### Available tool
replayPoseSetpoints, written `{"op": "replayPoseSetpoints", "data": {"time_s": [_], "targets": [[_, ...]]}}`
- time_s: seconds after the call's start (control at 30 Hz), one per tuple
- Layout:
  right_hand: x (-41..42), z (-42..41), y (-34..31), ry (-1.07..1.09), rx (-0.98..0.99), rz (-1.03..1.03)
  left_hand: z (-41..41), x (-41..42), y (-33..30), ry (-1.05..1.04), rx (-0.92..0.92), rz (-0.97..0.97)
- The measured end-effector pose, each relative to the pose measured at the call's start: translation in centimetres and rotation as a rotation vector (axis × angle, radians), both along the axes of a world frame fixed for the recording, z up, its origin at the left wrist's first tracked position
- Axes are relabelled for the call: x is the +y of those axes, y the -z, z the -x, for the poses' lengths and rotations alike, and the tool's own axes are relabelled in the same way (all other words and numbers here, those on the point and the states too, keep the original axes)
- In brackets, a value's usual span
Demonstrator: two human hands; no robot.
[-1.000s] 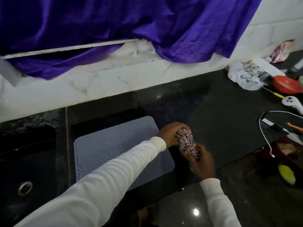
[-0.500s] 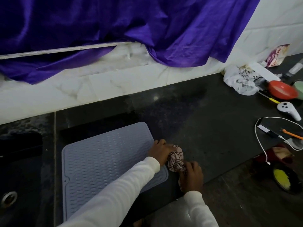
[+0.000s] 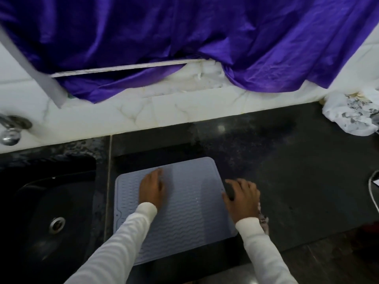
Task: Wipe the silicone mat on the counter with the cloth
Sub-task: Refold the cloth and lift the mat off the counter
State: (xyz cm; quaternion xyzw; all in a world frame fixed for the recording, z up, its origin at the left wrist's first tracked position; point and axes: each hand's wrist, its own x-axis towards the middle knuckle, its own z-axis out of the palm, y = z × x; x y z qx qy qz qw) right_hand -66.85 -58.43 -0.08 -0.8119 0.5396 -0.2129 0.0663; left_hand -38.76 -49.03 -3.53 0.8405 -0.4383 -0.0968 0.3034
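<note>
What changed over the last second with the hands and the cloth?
The left hand let go of the cloth and moved left, now lying flat on the silicone mat. The right hand kept the cloth and pressed it down at the mat's right edge. The mat stayed on the counter beside the sink.

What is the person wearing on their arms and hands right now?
Both arms wear long white sleeves with snug ribbed cuffs ending at the wrists. The left hand and right hand are bare: no gloves, rings or watch visible.
</note>
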Motion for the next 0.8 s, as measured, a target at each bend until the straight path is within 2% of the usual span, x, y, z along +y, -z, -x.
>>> {"op": "replayPoseSetpoints", "data": {"time_s": [0.07,0.13,0.2,0.27,0.4,0.5,0.57,0.67,0.73,0.8], "targets": [[-1.5,-2.9,0.4,-0.064,0.109,-0.162,-2.5,2.3,-0.3,-0.182,0.005,-0.03],[-2.8,-4.6,1.4,-0.026,0.184,-0.304,-4.4,4.2,0.1,-0.273,-0.035,-0.149],[-3.4,-5.4,2.5,0.043,0.233,-0.386,-5.5,5.9,0.5,-0.296,-0.058,-0.342],[-3.6,-5.4,3.1,0.113,0.228,-0.439,-5.9,7.2,0.6,-0.251,-0.036,-0.413],[-3.7,-6.0,3.3,0.164,0.091,-0.563,-6.0,7.9,0.1,-0.227,0.056,-0.348],[-4.8,-6.7,3.2,0.253,-0.061,-0.691,-6.3,7.2,-0.7,-0.355,0.216,-0.213],[-5.3,-7.3,2.9,0.264,-0.091,-0.733,-6.6,6.9,-0.8,-0.455,0.323,-0.174],[-5.2,-8.1,2.4,0.253,-0.095,-0.71,-6.7,6.7,-0.2,-0.493,0.31,-0.257],[-5.1,-8.2,2.5,0.282,-0.157,-0.689,-6.4,6.6,-0.2,-0.523,0.215,-0.36],[-5.0,-8.1,2.4,0.289,-0.235,-0.684,-6.0,6.8,-0.3,-0.591,0.216,-0.382]]}}
